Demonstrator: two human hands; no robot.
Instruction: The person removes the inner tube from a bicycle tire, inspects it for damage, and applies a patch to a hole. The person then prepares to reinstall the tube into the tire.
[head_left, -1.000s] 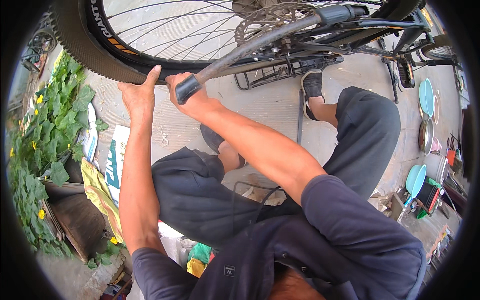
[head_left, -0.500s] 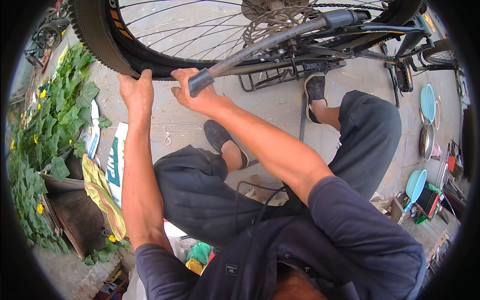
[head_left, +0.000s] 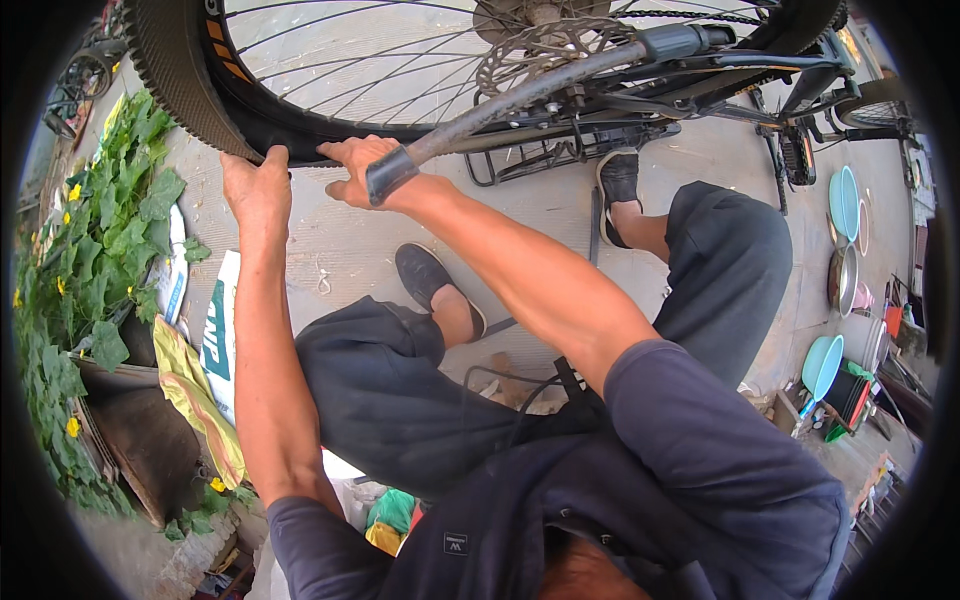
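A bicycle wheel with a knobby black tyre [head_left: 178,85] spans the top of the view. My left hand [head_left: 257,190] grips the tyre's near edge, its thumb up against the side by the rim and its other fingers hidden behind the tread. To the right of it, my right hand [head_left: 365,165] lays outstretched fingers against the tyre's lower side; its thumb stands apart, off the rubber. A grey metal tube [head_left: 525,95] slants down from the bicycle frame, and its black end cap [head_left: 391,176] covers part of that hand. Whether the tyre is seated on the rim I cannot tell.
Leafy plants with yellow flowers [head_left: 125,210] grow along the left, beside a white printed sack [head_left: 222,340] and a yellow sack [head_left: 195,385]. My shoes [head_left: 437,285] rest on the paving below the wheel. Light-blue basins [head_left: 844,203] and a metal bowl [head_left: 842,280] stand at right.
The whole view has shifted slightly. My right fingers reach a little farther left along the tyre, while my left hand keeps its grip at the same spot.
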